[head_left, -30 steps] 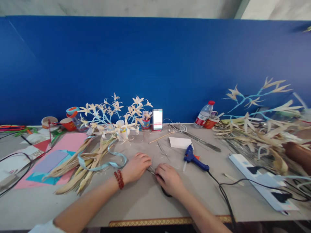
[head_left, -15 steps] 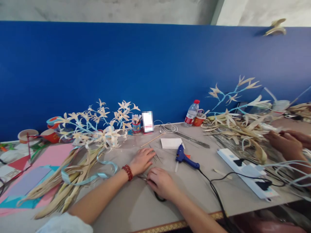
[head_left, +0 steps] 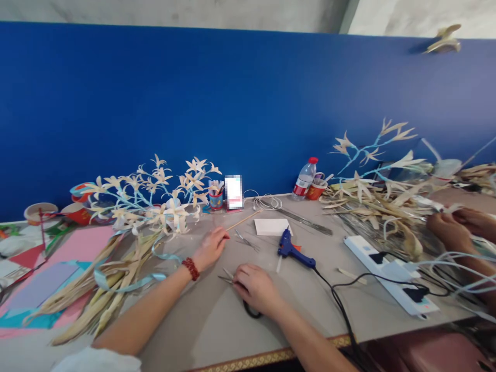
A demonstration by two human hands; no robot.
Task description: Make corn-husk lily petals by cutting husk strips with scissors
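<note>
The scissors (head_left: 230,279) are over the table (head_left: 205,315), grasped by the right hand (head_left: 253,285). The left hand (head_left: 211,248) is curled near the wires (head_left: 246,239); whether it holds anything, I cannot tell. Rightward lie the glue gun (head_left: 291,249) and power strip (head_left: 382,272).

The right hand (head_left: 256,288) covers the middle of the scissors (head_left: 230,279), leaving only their two ends visible. Whether the curled left hand (head_left: 211,248) pinches anything cannot be told. The phone (head_left: 233,192) is pixelated past reading, and a co-worker's forearm (head_left: 480,268) runs off the right edge.
</note>
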